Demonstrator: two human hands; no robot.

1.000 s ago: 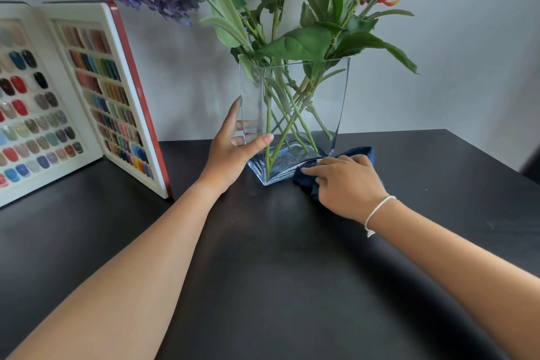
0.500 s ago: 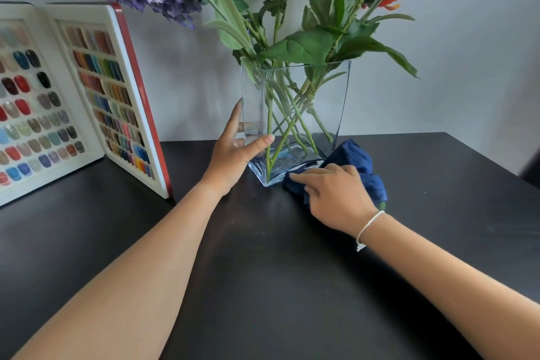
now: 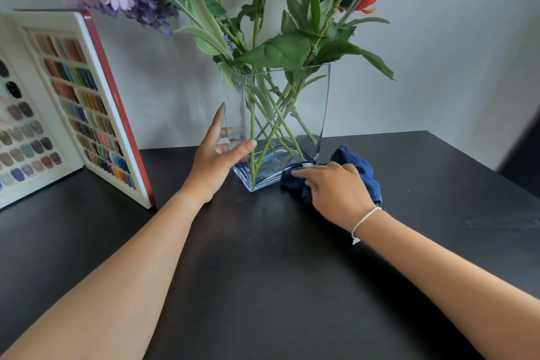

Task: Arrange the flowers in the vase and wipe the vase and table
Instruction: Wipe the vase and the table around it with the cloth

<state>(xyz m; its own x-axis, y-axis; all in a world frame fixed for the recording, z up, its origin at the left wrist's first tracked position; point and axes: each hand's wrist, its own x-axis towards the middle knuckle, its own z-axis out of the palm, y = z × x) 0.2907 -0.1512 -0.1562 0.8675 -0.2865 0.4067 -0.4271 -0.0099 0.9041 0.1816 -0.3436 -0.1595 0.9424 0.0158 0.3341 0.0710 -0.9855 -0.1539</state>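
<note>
A clear square glass vase (image 3: 309,102) stands on the black table (image 3: 263,272) near the back wall. It holds several flowers (image 3: 280,50) with green stems and leaves, pink, purple and orange blooms above. My left hand (image 3: 214,161) grips the vase's left corner, thumb across its front face and fingers behind. My right hand (image 3: 336,193) presses a dark blue cloth (image 3: 359,166) on the table against the vase's right lower edge. Most of the cloth is bunched behind and under that hand.
An open white display book with a red edge (image 3: 87,108), full of coloured nail samples, stands upright on the table at the left. A pale wall runs behind. The table's right edge falls away at the far right (image 3: 479,155).
My right hand with the blue cloth has shifted slightly right and the cloth has bunched up behind it. My left hand stays on the vase.
</note>
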